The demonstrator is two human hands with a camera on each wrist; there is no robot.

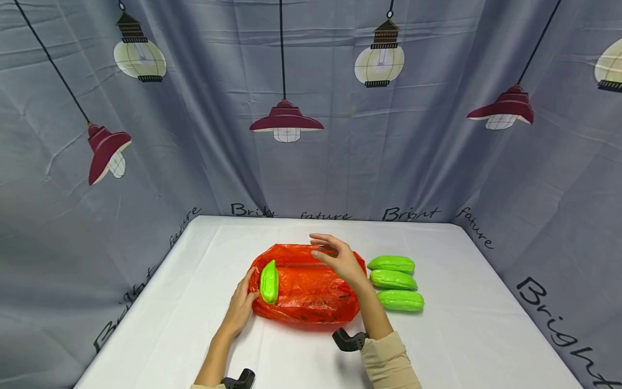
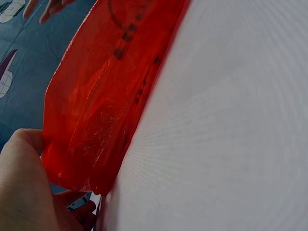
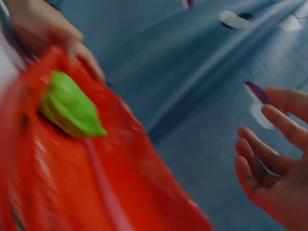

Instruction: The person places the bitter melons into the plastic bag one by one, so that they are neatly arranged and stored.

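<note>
A red plastic bag (image 1: pixel 311 294) lies in the middle of the white table (image 1: pixel 461 346). A green gourd (image 1: pixel 269 281) pokes out of the bag's left end. My left hand (image 1: pixel 245 297) is at that end and pinches the bag's edge; in the left wrist view the red bag (image 2: pixel 106 96) runs between the thumb and fingers of my left hand (image 2: pixel 43 192). My right hand (image 1: pixel 326 249) hovers over the bag's far edge with its fingers spread and holds nothing. The right wrist view shows the right hand (image 3: pixel 269 159) open, apart from the gourd (image 3: pixel 72 106) in the bag (image 3: pixel 96 183).
Three more green gourds (image 1: pixel 394 281) lie side by side on the table just right of the bag. A grey curtain (image 1: pixel 311 135) printed with lamps closes in the table at the back and on both sides.
</note>
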